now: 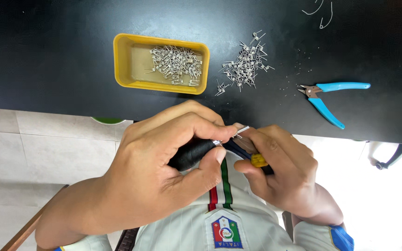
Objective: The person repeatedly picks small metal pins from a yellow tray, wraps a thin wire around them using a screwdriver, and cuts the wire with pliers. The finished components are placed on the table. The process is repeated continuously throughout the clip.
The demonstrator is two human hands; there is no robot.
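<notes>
Winding looks to be the step in hand: a thin wire (241, 131) sits pinched near the table's (47, 60) near edge, left hand (164, 176) closed on a black tool (194, 152), right hand (280, 172) gripping a yellow-handled one (258, 160). Next calls for steady tension. Farther off, yellow tray (123, 60), loose coils (245, 65), blue cutters (329, 95).

both hands meet close in front of the chest, below the table edge. the left hand (164, 162) lies knuckles up, fingers curled tightly into a grip, its thumb (208, 169) stretched toward the right and its index fingertip pressed down at the meeting point. the right hand (280, 169) faces it, fingers bent inward in a pinch, thumb (252, 169) tucked beneath. both forearms angle in from the lower corners, wrists bent slightly inward.
</notes>
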